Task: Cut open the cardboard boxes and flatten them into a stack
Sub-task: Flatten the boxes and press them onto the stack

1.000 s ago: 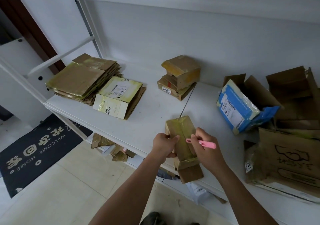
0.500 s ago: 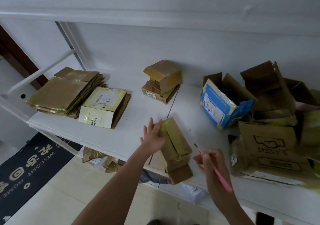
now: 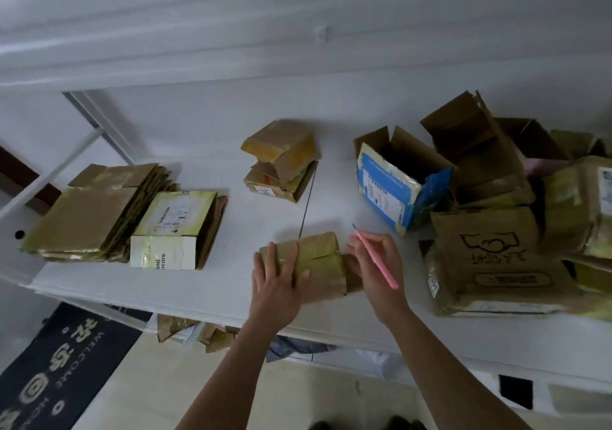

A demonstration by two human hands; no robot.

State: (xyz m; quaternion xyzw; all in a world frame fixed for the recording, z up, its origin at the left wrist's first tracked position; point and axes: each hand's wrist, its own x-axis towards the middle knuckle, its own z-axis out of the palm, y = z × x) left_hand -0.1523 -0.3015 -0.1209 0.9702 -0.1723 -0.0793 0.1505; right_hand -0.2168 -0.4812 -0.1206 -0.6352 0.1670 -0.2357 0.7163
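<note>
A small taped brown cardboard box (image 3: pixel 323 257) lies on its side on the white shelf (image 3: pixel 231 283), near the front edge. My left hand (image 3: pixel 276 277) lies over its left part with fingers spread across the top. My right hand (image 3: pixel 374 264) touches the box's right end and grips a thin pink cutter (image 3: pixel 377 259), blade tip pointing up and away. A stack of flattened boxes (image 3: pixel 89 217) sits at the far left, with a white-labelled flat box (image 3: pixel 172 230) leaning on it.
Two small closed boxes (image 3: pixel 281 161) are stacked at the back centre. An open blue-taped box (image 3: pixel 397 181) and a heap of larger open cartons (image 3: pixel 496 230) fill the right side. Cardboard scraps lie on a lower shelf; a dark welcome mat (image 3: pixel 49 363) is on the floor.
The small box has been turned from pointing away to lying sideways on the shelf. My left hand moved onto its top; my right hand came up to its right end with the cutter.
</note>
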